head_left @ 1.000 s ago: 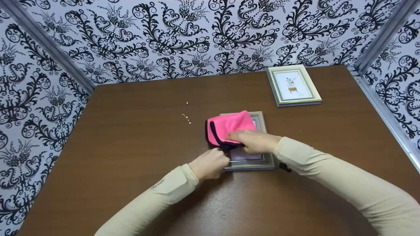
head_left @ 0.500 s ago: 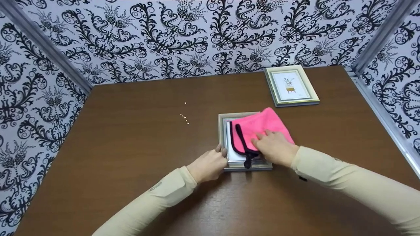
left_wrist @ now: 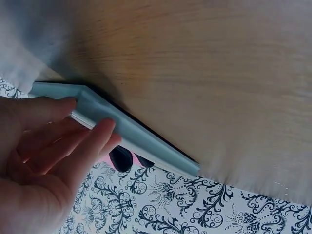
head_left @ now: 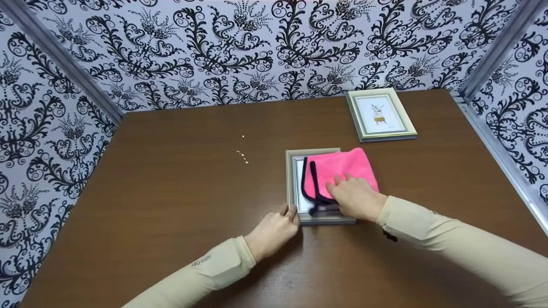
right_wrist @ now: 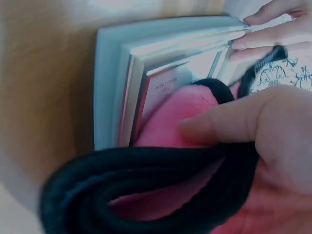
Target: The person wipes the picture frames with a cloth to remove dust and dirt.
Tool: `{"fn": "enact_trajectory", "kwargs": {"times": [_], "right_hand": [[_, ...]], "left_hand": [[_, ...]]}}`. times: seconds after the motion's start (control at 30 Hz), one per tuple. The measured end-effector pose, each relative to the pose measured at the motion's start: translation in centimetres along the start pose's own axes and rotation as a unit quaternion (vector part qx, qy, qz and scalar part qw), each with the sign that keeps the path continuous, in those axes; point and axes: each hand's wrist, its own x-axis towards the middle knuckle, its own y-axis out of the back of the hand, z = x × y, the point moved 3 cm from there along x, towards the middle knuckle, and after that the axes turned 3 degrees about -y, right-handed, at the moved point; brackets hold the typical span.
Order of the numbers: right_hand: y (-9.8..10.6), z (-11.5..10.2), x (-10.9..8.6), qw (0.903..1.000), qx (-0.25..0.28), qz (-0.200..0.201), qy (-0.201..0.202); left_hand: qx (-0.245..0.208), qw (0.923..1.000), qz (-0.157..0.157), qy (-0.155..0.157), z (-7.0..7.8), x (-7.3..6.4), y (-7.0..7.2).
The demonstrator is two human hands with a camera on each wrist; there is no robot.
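A silvery picture frame (head_left: 291, 179) lies face up on the brown table, with a pink cloth (head_left: 340, 164) with black edging and a loop over much of its glass. My right hand (head_left: 355, 199) presses on the cloth, its fingers spread over it. In the right wrist view, the straight thumb (right_wrist: 219, 122) lies on the pink fabric, while folds of cloth hide the other fingers. My left hand (head_left: 274, 229) holds the frame's near left corner; the left wrist view has its fingertips (left_wrist: 102, 129) against the frame's edge (left_wrist: 141, 139).
A second, cream-coloured picture frame (head_left: 404, 113) with a plant picture lies at the back right of the table (head_left: 180, 179). Several small pale specks (head_left: 242, 155) are left of the middle. Patterned panels (head_left: 239, 47) stand along the back and sides.
My right hand has moved right with the cloth across the frame, then slightly nearer, uncovering the frame's left side. My left hand stays at the corner, its fingers slightly lower.
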Motion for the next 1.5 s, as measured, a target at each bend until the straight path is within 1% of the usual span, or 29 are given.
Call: {"fn": "enact_trajectory", "kwargs": {"times": [0.1, 0.2, 0.3, 0.37, 0.43, 0.53, 0.6, 0.67, 0.73, 0.87, 0.97, 1.1, 1.17, 1.2, 1.23, 1.27, 1.3, 1.33, 1.37, 1.4, 1.43, 1.5], "right_hand": [[-0.2, -0.5, 1.0, 0.9995, 0.031, -0.004, -0.006], [-0.6, -1.1, 2.1, 0.9969, 0.078, -0.001, 0.007], [-0.8, -1.8, 3.1, 0.9878, 0.146, 0.016, 0.052], [-0.9, -2.2, 3.3, 0.9806, 0.176, 0.023, 0.085], [-1.0, -2.4, 3.3, 0.9748, 0.192, 0.017, 0.113], [-1.2, -2.1, 2.9, 0.9754, 0.17, 0.001, 0.14], [-1.3, -1.5, 2.5, 0.9781, 0.137, -0.002, 0.157], [-1.3, -0.7, 2.0, 0.9825, 0.095, -0.005, 0.16], [-1.2, -0.1, 1.5, 0.9869, 0.054, -0.01, 0.152], [-0.9, 0.6, 0.4, 0.9939, -0.014, -0.026, 0.107], [-0.7, 0.3, -0.7, 0.9941, -0.069, 0.001, 0.083], [-0.8, -0.7, -2.1, 0.9851, -0.137, 0.074, 0.073], [-0.8, -1.3, -2.5, 0.9824, -0.144, 0.097, 0.068], [-0.8, -1.5, -2.6, 0.9827, -0.139, 0.102, 0.066], [-0.8, -1.7, -2.6, 0.9841, -0.131, 0.102, 0.064], [-0.8, -1.9, -2.6, 0.986, -0.12, 0.098, 0.062], [-0.8, -2.1, -2.5, 0.988, -0.109, 0.091, 0.061], [-0.8, -2.2, -2.4, 0.9897, -0.1, 0.084, 0.06], [-0.8, -2.3, -2.3, 0.9909, -0.092, 0.078, 0.06], [-0.9, -2.3, -2.2, 0.9918, -0.086, 0.073, 0.06], [-0.9, -2.3, -2.2, 0.9921, -0.084, 0.071, 0.06], [-1.0, -2.4, -2.2, 0.9904, -0.09, 0.082, 0.066]], "left_hand": [[-0.003, 0.9999, 0.015, -0.003, -0.1, 0.1, 0.0], [-0.002, 0.9997, 0.022, -0.011, -0.2, 0.2, 0.0], [0.004, 0.9996, 0.025, -0.016, -0.1, 0.4, 0.0], [0.008, 0.9995, 0.025, -0.017, 0.0, 0.4, 0.0], [0.009, 0.9995, 0.025, -0.016, 0.0, 0.4, 0.0], [0.005, 0.9996, 0.025, -0.015, -0.1, 0.3, 0.2], [0.005, 0.9996, 0.024, -0.015, -0.2, 0.3, 0.2], [0.009, 0.9996, 0.024, -0.015, -0.2, 0.3, 0.3], [0.014, 0.9996, 0.022, -0.012, -0.3, 0.3, 0.2], [0.014, 0.9997, 0.019, -0.002, -0.4, 0.4, 0.1], [0.006, 0.9998, 0.018, 0.001, -0.5, 0.4, 0.1], [-0.002, 0.9997, 0.022, -0.003, -0.6, 0.4, 0.1], [-0.007, 0.9997, 0.024, -0.008, -0.7, 0.4, 0.0], [-0.014, 0.9996, 0.024, -0.009, -0.7, 0.3, 0.0], [-0.027, 0.9993, 0.024, -0.01, -0.9, 0.3, -0.1], [-0.051, 0.9985, 0.019, -0.01, -1.0, 0.3, -0.1], [-0.082, 0.9965, 0.014, -0.008, -1.3, 0.3, -0.1], [-0.122, 0.9925, 0.01, -0.003, -1.7, 0.2, -0.2], [-0.171, 0.9852, 0.002, 0.004, -2.2, 0.2, -0.2], [-0.222, 0.975, -0.003, 0.014, -2.8, 0.2, -0.3], [-0.268, 0.9629, -0.006, 0.027, -3.5, 0.3, -0.4], [-0.328, 0.9431, -0.01, 0.055, -5.1, 0.6, -0.5]]}}
